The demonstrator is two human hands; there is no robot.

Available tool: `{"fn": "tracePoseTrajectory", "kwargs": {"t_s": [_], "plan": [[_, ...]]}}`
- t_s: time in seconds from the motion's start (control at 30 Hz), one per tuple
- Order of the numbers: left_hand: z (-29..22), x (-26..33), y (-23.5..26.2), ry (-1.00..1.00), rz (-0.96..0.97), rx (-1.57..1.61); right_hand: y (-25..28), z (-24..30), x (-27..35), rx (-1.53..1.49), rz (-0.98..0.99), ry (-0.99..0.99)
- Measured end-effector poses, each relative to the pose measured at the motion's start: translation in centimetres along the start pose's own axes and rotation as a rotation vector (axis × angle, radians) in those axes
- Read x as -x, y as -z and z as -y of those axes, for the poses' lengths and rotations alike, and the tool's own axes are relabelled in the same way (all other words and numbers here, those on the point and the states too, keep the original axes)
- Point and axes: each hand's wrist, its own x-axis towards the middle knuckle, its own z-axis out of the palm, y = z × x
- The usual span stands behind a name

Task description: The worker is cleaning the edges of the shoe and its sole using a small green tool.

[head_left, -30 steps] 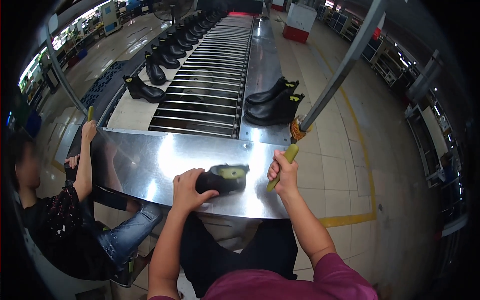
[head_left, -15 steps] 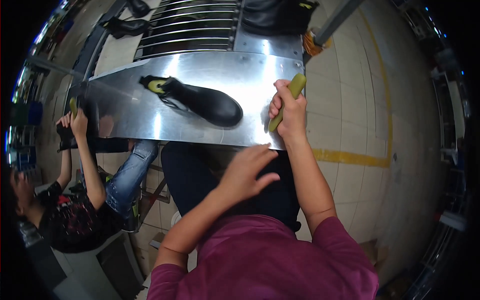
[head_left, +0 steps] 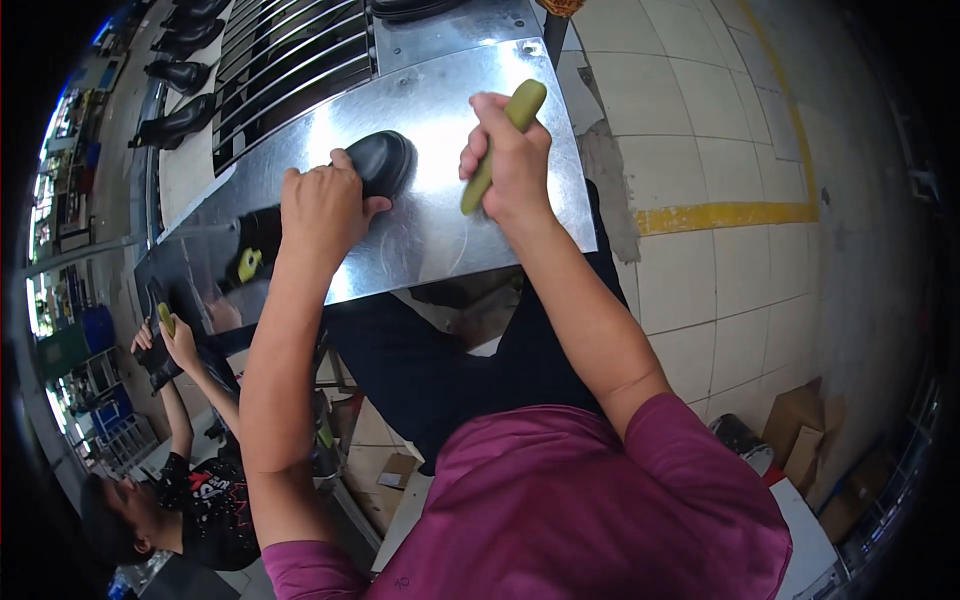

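Note:
On the shiny metal table lies a black boot, its rounded toe pointing to the far right and its yellow-green-lined opening to the near left. My left hand is closed over the boot's middle and hides that part, the thumb on the near side and the fingers on the far side. My right hand grips an olive-green elongated bar with rounded ends. It is held upright at a slant above the table's right part, apart from the boot.
The metal table has a bare right edge. Behind it runs a rack of metal rods. Several black boots stand along a pale strip at far left. A co-worker at left holds a dark shoe and a similar green bar.
My left hand has moved from over my lap onto the boot and taken hold of it. My right hand still grips the green bar. The whole view has shifted and turned.

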Motion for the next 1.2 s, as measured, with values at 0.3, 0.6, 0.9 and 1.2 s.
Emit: {"fn": "tracePoseTrajectory", "kwargs": {"t_s": [0.3, 0.6, 0.9, 1.2], "plan": [[-1.3, -0.8, 0.1, 0.043, 0.002, 0.172, -5.2, -5.3, -2.1, -0.162, -0.115, 0.109], [-1.8, -2.6, -0.8, 0.103, -0.047, 0.344, -6.1, -6.7, -3.9, -0.008, -0.194, 0.237], [-1.6, -0.2, -1.0, -0.024, -0.045, 0.356, -5.5, -5.5, -3.3, 0.061, -0.057, 0.033], [-1.2, 2.6, -1.9, -0.087, -0.038, 0.320, -6.0, -5.1, -4.2, 0.057, 0.023, 0.008]]}}
